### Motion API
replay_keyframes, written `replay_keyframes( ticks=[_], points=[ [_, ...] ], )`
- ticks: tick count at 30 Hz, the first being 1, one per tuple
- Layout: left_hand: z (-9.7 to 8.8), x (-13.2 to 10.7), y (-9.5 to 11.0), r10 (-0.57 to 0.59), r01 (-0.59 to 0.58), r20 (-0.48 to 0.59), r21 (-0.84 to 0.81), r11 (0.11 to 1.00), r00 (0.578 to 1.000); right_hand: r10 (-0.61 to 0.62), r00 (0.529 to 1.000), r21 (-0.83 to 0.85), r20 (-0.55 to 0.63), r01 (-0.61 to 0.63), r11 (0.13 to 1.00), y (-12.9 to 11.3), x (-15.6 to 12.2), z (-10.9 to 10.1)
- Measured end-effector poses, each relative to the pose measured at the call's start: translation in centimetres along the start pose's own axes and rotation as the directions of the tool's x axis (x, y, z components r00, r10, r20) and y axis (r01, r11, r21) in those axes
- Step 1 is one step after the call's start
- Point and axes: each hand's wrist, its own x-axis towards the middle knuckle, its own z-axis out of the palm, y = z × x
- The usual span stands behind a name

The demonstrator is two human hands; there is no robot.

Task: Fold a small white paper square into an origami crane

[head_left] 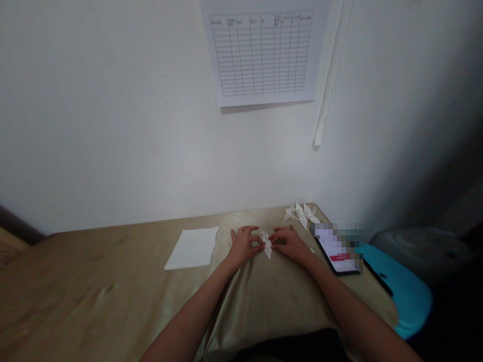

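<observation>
A small folded piece of white paper (267,245) lies on the tan cloth-covered table (113,291), far from me near the wall. My left hand (244,243) presses its fingertips on the paper's left side. On the right side my right hand (289,242) pinches the same piece with curled fingers. Both hands touch it and rest on the cloth.
A lined white sheet (193,247) lies left of my hands. Several folded white paper figures (301,213) sit at the table's far right corner. A phone (337,249) with a lit screen lies at the right edge, above a blue stool (402,289). A printed table chart (262,53) hangs on the wall.
</observation>
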Motion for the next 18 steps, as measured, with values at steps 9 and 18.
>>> replay_keyframes(
  ticks=[9,18],
  points=[
    [0.5,0.1,-0.1,-0.011,0.010,-0.030,-0.025,1.000,0.999,-0.083,0.983,-0.066,-0.163,0.073,0.995,1.0,0.2,0.9],
    [1.0,0.4,-0.6,-0.060,0.056,-0.094,-0.043,0.998,0.994,-0.048,0.973,0.008,-0.225,0.051,0.999,0.9,0.5,2.1]
  ],
)
